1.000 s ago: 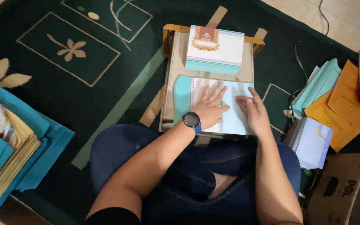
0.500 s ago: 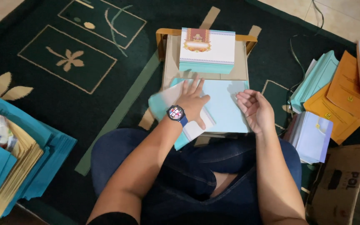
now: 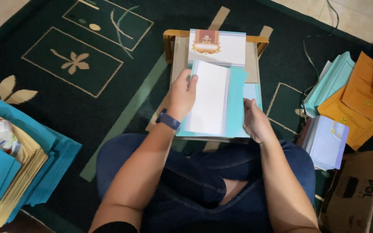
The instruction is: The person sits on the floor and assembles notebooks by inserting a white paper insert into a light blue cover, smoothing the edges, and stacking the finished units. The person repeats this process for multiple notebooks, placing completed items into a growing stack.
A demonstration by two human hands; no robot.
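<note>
I sit cross-legged on a dark green carpet with a small wooden lap table (image 3: pixel 171 41) in front of my knees. My left hand (image 3: pixel 182 92), with a dark watch at the wrist, grips the left edge of a white sheet (image 3: pixel 210 99) that lies folded against a teal paper folder (image 3: pixel 237 103). My right hand (image 3: pixel 255 121) holds the folder's lower right edge from underneath. A white certificate with a red and gold crest (image 3: pixel 217 46) lies at the far end of the table, apart from both hands.
Stacks of teal and tan folders (image 3: pixel 18 164) sit at my left with a plastic bag on top. At my right lie pale teal sheets (image 3: pixel 331 82), orange envelopes (image 3: pixel 361 103), a pale blue booklet stack (image 3: pixel 327 140) and a cardboard box (image 3: pixel 359 194).
Both hands were flat on the sheets on the table. My left hand has since lifted the teal folder and swung it over, and now grips the white sheet; my right hand supports the folder.
</note>
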